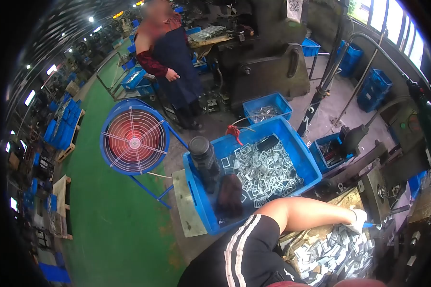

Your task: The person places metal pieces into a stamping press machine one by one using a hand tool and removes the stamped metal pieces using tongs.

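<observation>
My left hand, in a white glove, reaches to the right from a black sleeve with white stripes. Its fingers look closed round a thin blue object, mostly hidden, of a kind I cannot make out. Just below the hand, small rectangular metal frames lie in a loose heap on the worktop. Beside the hand stands the dark metal block of a machine. My right hand is out of view.
Left of my arm, a blue crate holds many metal frames and a dark bottle. A blue fan stands by the green floor. Another person in a dark apron stands behind. A smaller blue crate sits beyond.
</observation>
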{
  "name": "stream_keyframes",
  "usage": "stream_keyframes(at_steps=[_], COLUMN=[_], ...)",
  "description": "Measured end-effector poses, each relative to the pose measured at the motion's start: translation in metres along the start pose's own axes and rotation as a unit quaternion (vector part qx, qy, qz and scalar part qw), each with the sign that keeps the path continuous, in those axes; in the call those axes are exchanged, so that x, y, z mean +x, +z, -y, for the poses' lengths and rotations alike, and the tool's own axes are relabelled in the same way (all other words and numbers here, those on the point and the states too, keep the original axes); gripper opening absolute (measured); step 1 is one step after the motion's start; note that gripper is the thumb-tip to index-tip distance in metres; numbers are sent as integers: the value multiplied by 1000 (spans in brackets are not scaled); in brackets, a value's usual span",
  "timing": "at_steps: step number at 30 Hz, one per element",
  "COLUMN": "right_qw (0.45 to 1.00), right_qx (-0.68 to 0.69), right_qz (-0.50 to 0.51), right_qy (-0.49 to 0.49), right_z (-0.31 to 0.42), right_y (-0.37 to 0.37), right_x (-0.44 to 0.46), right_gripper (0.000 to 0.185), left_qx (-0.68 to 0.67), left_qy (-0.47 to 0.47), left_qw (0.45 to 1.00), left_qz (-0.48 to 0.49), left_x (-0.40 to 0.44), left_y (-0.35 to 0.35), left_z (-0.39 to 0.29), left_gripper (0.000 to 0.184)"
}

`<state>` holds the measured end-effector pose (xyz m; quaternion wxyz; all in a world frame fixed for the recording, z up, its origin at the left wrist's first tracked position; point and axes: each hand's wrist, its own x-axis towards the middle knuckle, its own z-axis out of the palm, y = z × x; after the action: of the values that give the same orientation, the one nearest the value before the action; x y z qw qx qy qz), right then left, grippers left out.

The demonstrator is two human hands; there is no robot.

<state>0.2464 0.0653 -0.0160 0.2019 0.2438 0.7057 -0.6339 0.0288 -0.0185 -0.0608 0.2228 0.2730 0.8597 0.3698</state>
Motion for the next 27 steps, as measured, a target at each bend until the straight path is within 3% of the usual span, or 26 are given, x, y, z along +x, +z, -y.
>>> stream_keyframes(at_steps=[2, 5, 9, 27], right_qw=[1000, 1000, 1000, 1000], right_qx=[0, -1, -3, 3], right_qz=[0, -3, -4, -8], right_qy=[-2, 0, 6, 15], right_z=[0, -1, -2, -4], right_y=[-1, -2, -1, -8], right_x=[1, 1, 2, 3], right_gripper=[31, 31, 32, 35], left_qx=[-16, -3, -22, -28], left_qy=[-7, 32, -9, -7], left_qw=[1000, 997, 1000, 999], left_qz=[0, -75, -3, -25], left_x=[14, 16, 5, 2], left_y=[11, 17, 5, 8], left_z=[4, 8, 1, 0], left_gripper=[39, 32, 40, 42])
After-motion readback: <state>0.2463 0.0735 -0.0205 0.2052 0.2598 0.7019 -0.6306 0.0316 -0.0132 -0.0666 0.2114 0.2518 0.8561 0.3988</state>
